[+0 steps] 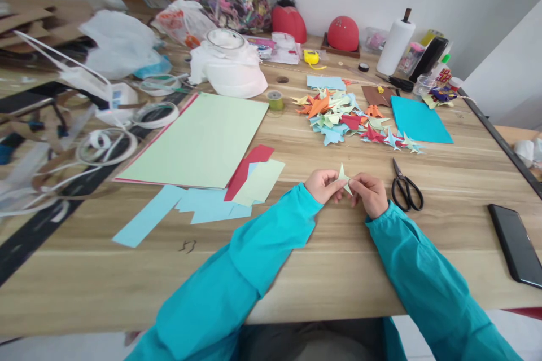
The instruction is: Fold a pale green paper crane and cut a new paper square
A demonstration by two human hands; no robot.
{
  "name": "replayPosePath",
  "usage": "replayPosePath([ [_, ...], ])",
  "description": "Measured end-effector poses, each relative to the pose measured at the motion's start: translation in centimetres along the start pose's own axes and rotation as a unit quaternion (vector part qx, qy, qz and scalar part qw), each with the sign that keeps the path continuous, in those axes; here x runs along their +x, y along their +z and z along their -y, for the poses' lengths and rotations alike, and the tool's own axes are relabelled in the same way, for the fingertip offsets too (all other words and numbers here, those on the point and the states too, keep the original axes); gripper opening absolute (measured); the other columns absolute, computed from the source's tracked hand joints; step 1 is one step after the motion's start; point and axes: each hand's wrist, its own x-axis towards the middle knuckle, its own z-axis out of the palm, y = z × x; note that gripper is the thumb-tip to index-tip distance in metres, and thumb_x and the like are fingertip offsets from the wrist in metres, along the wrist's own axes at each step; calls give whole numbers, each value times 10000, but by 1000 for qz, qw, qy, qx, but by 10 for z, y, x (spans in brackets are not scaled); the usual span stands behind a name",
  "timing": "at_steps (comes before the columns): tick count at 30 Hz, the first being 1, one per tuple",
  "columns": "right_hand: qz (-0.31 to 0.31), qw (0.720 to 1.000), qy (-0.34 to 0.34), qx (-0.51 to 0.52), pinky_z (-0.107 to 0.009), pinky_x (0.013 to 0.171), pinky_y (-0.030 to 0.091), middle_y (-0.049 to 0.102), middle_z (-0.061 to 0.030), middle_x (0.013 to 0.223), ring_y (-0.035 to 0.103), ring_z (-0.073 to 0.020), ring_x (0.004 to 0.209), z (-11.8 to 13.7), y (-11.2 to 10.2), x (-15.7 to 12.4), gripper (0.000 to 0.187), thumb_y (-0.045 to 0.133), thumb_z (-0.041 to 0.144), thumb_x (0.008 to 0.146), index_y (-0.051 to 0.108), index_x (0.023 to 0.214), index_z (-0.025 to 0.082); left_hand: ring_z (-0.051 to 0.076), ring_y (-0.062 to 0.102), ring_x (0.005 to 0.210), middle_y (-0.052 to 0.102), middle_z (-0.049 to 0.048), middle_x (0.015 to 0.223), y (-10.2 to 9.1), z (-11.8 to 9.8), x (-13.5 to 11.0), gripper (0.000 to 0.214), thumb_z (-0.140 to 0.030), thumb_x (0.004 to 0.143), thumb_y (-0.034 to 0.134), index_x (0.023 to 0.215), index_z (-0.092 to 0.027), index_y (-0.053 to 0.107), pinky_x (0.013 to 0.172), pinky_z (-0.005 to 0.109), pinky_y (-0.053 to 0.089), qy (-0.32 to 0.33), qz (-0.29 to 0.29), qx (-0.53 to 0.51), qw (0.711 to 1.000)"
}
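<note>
Between my two hands is a small pale green folded paper piece (344, 178) with pointed tips, like a star or a crane. My left hand (324, 185) pinches its left side, and my right hand (369, 192) pinches its right side. Some fingers of both hands are hidden behind it. Black-handled scissors (406, 189) lie just right of my right hand, blades pointing away from me. Beyond my hands spreads a heap of similar folded paper pieces (334, 113) in orange, red, blue and green.
Large pale green sheets (199, 141) lie left, with blue paper strips (148, 215) and a red piece (249, 172) nearby. A turquoise sheet (419, 119) is at right, a phone (516, 243) near the right edge. Coiled white cables (105, 146) clutter the far left. A thread spool (275, 101) stands mid-table.
</note>
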Motion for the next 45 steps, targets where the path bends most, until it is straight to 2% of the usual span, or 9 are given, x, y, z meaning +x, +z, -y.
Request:
replayPosePath([
  [4, 20, 1000, -16, -3, -207, 337, 367, 517, 38, 444, 491, -93, 332, 0, 0, 0, 319, 562, 424, 750, 521, 564, 169, 64, 478, 341, 543, -24, 437, 1, 2, -1, 353, -420, 615, 698, 618, -109, 533, 330, 174, 391, 8, -3, 19, 1000],
  [9, 39, 997, -22, -62, -191, 323, 315, 462, 53, 378, 428, -72, 306, -1, 0, 0, 389, 559, 492, 758, 478, 541, 179, 57, 460, 316, 516, -36, 414, 0, 3, -1, 367, -424, 610, 701, 573, -123, 495, 310, 165, 365, -14, 17, 29, 999],
  [15, 82, 995, 46, 42, -183, 276, 267, 543, 27, 440, 434, -70, 280, -3, 1, 1, 390, 563, 505, 750, 496, 575, 163, 69, 487, 348, 554, -11, 451, -3, 0, -1, 416, -476, 571, 713, 604, -113, 514, 330, 179, 388, -28, 72, -17, 997],
  [19, 70, 992, 58, 87, -186, 279, 303, 530, 30, 434, 462, -87, 316, -8, 1, 2, 375, 557, 499, 755, 512, 590, 165, 68, 484, 343, 554, -7, 444, -3, -3, -2, 432, -492, 563, 714, 594, -111, 511, 328, 178, 379, -28, 74, -22, 997],
  [22, 64, 994, 45, 77, -192, 281, 316, 532, 22, 433, 466, -92, 319, -9, 0, 2, 420, 500, 530, 783, 517, 579, 163, 64, 470, 325, 538, -19, 423, -2, -4, -3, 437, -500, 557, 713, 600, -111, 518, 316, 174, 366, -26, 70, -16, 997],
  [27, 72, 997, 24, 20, -171, 269, 255, 505, 42, 392, 394, -54, 268, -1, 2, 1, 402, 600, 500, 720, 493, 530, 163, 66, 472, 319, 534, -25, 417, -2, -3, -3, 436, -498, 548, 719, 605, -112, 525, 310, 173, 370, -34, 73, -15, 997],
  [31, 62, 996, 39, 55, -168, 268, 225, 496, 50, 386, 373, -47, 266, -2, 2, 3, 383, 609, 489, 709, 503, 534, 165, 64, 476, 321, 547, -22, 423, -2, -3, -1, 416, -472, 550, 730, 609, -112, 531, 320, 173, 378, -42, 74, -31, 996],
  [36, 50, 996, 21, 65, -174, 283, 217, 514, 48, 407, 376, -44, 279, -7, 0, 5, 364, 602, 469, 723, 509, 545, 166, 73, 507, 353, 568, -9, 459, -2, -1, 0, 397, -444, 545, 746, 607, -105, 546, 334, 176, 394, -57, 50, -53, 996],
  [45, 46, 995, 29, 81, -176, 277, 190, 520, 43, 408, 354, -40, 270, -5, 1, 3, 351, 621, 444, 712, 509, 533, 163, 69, 505, 376, 573, -3, 468, -1, 0, -1, 426, -486, 538, 732, 616, -108, 552, 352, 175, 406, -28, 56, -46, 997],
])
